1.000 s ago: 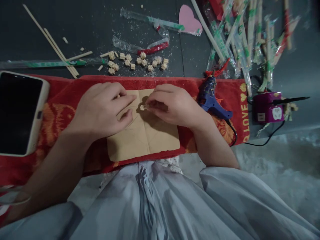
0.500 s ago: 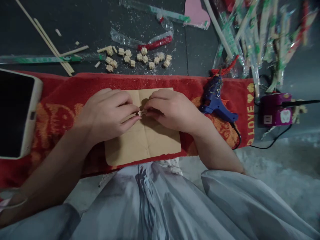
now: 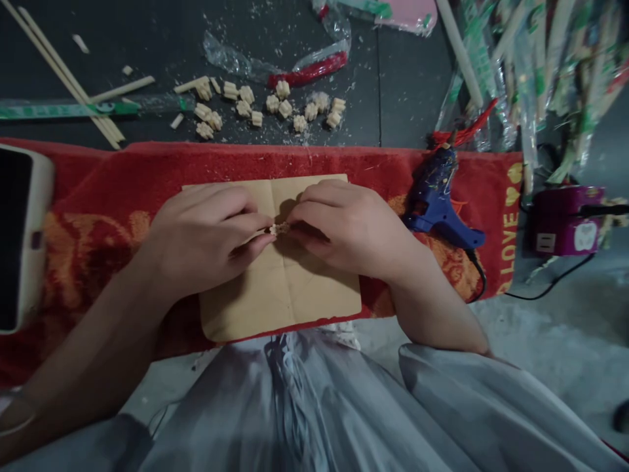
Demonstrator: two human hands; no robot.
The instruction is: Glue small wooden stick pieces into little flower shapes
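Note:
Between the fingertips of both hands is a small pale wooden piece [image 3: 279,229], partly hidden by the fingers. My left hand [image 3: 211,233] pinches its left end between thumb and fingers. From the other side my right hand [image 3: 339,223] pinches it with curled fingers. Under both hands lies a creased tan sheet of cardboard [image 3: 255,301] on a red towel [image 3: 147,164]. Several little flower-shaped bundles of wooden stick [image 3: 282,90] are scattered on the dark table beyond the towel.
A blue glue gun [image 3: 437,200] lies on the towel at the right, its cord trailing off. A purple box [image 3: 565,223] stands beyond it. Plastic-wrapped sticks [image 3: 525,78] fill the far right. At left are a phone [image 3: 37,236] and long thin sticks [image 3: 63,69].
The view has shifted slightly, so the table things sit a little differently in it. Both hands still pinch the small wooden piece in nearly the same pose.

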